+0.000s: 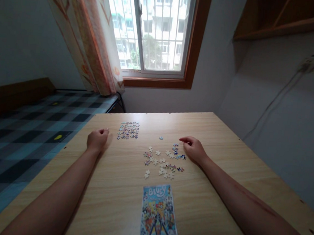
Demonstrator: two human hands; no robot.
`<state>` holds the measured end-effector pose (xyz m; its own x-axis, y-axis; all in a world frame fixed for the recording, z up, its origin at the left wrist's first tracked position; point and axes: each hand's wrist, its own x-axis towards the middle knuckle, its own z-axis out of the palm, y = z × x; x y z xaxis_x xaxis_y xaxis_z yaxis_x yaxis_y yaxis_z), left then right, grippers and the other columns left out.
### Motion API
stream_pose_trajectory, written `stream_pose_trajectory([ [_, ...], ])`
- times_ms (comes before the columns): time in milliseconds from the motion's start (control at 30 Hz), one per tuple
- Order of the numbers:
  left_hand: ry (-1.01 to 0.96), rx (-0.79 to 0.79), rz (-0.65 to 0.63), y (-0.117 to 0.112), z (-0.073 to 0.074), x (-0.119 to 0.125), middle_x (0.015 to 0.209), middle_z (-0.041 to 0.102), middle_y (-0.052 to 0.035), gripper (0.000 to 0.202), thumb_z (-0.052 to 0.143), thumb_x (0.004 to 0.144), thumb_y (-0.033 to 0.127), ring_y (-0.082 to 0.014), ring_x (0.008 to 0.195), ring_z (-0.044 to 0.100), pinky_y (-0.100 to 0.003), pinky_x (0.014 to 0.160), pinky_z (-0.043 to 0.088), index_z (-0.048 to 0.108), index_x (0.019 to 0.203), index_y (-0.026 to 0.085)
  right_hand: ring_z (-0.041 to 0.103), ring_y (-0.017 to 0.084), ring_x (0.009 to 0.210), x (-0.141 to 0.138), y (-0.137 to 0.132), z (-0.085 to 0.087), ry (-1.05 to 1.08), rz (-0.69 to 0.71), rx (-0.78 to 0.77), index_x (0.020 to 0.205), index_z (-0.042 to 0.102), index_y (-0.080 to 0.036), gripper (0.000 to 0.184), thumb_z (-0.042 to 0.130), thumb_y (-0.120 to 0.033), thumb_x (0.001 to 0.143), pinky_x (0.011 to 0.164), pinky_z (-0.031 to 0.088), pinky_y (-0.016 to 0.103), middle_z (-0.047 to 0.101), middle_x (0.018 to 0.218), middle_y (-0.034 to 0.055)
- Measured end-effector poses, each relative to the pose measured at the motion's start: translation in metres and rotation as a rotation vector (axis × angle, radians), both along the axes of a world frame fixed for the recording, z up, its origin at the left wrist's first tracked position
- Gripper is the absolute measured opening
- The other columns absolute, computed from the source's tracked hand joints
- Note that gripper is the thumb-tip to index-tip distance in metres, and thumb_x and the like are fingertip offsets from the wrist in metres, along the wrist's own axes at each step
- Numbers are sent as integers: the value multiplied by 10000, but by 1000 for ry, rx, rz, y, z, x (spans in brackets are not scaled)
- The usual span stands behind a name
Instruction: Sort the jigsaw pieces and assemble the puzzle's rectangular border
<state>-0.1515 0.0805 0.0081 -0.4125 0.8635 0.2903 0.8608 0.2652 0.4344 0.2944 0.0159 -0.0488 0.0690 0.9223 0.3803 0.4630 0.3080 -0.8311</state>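
Puzzle pieces [155,162] lie loose on the table [113,193] near the right hand [194,149]; whether its fingers grasp one, one cannot tell. The left hand [97,139] is clenched beside neat rows [128,131]. Sorting seems underway; next calls for pinching a loose piece.

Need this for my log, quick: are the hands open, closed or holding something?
Left hand: closed in a loose fist; nothing held shows.
Right hand: partly curled near blue puzzle pieces; open or closed cannot be told.
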Motion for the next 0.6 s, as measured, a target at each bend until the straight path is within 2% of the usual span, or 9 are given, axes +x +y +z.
stream_pose_trajectory([
  [433,27,43,-55,-6,-2,2,976,767,-156,516,384,900,482,-282,907,689,-306,695,434,780,952,154,681,206,878,-1,-7,5,-30,-9,-25,950,779,-181,345,508,-228,743,793,534,318,754,997,82],
  [600,171,1,-88,-10,-2,12,883,758,-131,481,375,926,469,-271,819,678,-305,633,382,757,854,185,678,204,860,-1,-8,5,-56,-18,-20,957,780,-177,361,499,-226,735,787,542,317,753,977,84],
])
